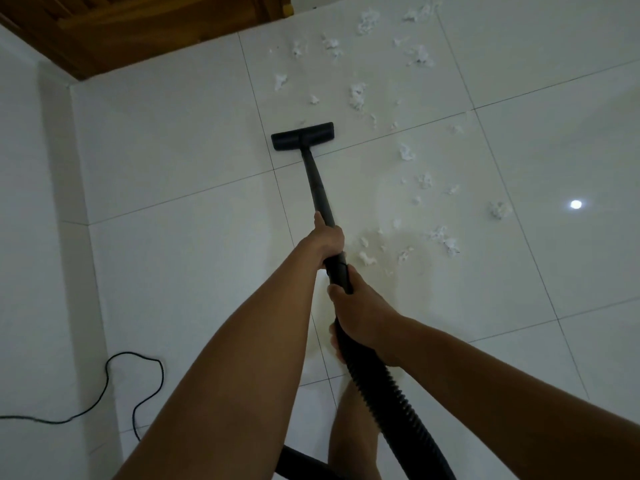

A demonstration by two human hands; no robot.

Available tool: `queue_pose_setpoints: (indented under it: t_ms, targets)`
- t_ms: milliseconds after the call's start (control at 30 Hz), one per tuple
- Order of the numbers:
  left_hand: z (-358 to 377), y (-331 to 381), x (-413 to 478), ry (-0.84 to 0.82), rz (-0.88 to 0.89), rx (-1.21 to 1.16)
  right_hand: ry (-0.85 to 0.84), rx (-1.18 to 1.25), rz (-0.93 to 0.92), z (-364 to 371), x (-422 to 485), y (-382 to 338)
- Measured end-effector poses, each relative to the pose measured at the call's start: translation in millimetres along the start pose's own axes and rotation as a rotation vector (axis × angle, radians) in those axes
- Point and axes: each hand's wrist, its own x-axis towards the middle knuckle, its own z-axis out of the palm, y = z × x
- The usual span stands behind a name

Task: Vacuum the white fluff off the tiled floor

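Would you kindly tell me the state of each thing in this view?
Black flat vacuum floor head, lying on the white glossy tiled floor.
Black rigid wand, tilted up towards the person.
White fluff clumps, scattered, not yet sucked up.
Left hand, grips the wand.
Right hand, grips the black ribbed hose's upper end.
Thin black power cord, slack, looped on the floor.

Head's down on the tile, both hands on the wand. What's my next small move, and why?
Probably sweep the head right and slightly forward: it sits on bare tile, while the nearest fluff lies just beyond its right end. The left hand and right hand both grip the wand.
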Motion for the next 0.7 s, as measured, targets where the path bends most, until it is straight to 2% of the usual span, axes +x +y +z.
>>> queue_pose_setpoints:
  t_ms: [333, 700]
  targets:
    - [10.9, -38.2, 20.7, 0.025, 0.140, -0.084, 0.099, -0.087, -0.051, 8.2, 21.0, 34.4]
    - [15.2, -41.9, 34.5, 0.009, 0.128, -0.277, 0.114, -0.095, -0.089, 1.2, 35.3, 42.6]
